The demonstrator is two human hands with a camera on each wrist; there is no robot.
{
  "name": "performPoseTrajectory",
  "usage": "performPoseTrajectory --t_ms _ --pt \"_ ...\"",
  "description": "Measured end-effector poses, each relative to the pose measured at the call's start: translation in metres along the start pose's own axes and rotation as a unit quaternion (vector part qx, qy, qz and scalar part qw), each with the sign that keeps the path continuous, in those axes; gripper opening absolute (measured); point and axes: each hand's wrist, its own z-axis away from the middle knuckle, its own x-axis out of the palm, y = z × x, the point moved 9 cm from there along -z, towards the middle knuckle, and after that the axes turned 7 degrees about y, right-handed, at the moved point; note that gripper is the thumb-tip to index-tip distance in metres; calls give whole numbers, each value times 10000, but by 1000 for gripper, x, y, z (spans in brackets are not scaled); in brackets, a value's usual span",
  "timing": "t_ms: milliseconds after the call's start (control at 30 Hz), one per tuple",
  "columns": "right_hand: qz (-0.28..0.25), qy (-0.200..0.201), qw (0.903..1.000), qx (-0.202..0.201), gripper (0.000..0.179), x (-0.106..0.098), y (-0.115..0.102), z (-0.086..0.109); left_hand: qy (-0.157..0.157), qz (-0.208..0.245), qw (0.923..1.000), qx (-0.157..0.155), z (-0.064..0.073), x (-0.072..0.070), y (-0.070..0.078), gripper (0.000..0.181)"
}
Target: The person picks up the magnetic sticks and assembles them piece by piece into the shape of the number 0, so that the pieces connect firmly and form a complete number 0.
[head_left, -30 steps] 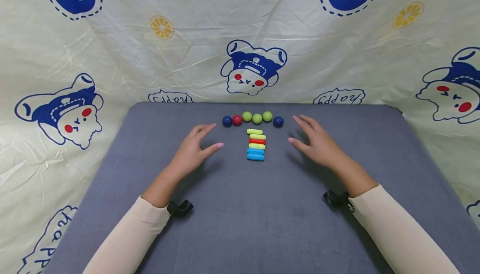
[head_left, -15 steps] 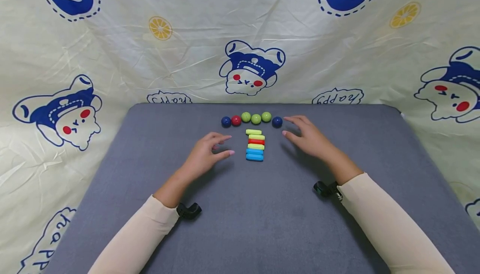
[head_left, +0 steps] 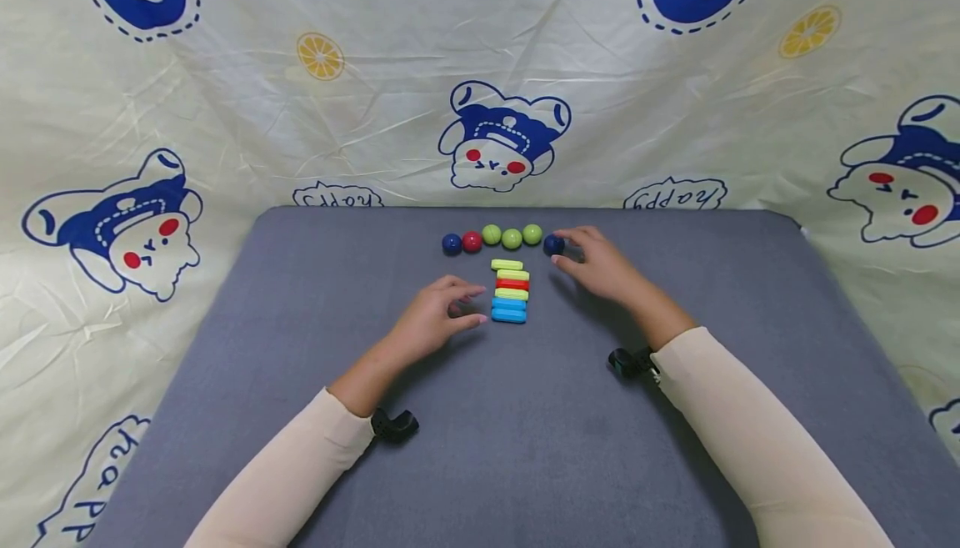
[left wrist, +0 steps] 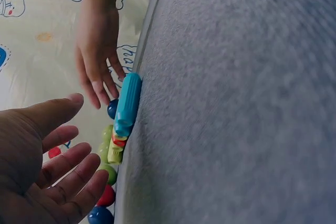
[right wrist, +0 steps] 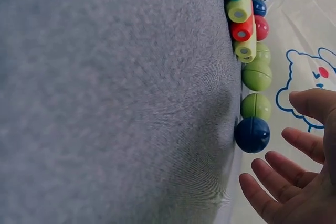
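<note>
Lying between both hands [head_left: 431, 320] [head_left: 602, 270], coloured sticks [head_left: 512, 294]

On the cloth [head_left: 480, 47], "happy" stands in one bubble [head_left: 337, 195] beyond and left of the left hand [head_left: 431, 323], and in a second bubble [head_left: 677, 193] beyond and right of the right hand [head_left: 600, 264]. A third bubble [head_left: 96, 481], well left of the left hand, shows "happ" sideways, cut off.

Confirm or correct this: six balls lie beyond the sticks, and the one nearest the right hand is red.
The color is wrong: the ball nearest the right hand is dark blue, as the head view shows. Six balls do lie beyond the sticks.
</note>
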Motion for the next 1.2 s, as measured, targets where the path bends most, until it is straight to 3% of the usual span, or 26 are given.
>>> performPoseTrajectory --t_ms 633,1200 --pt "255 -143 9993 246 54 13 10 -17 -499 -268 9982 176 -5 26 6 34" --pt "32 -259 9997 -36 40 13 8 -12 -509 -429 9969 424 -9 31 11 28"
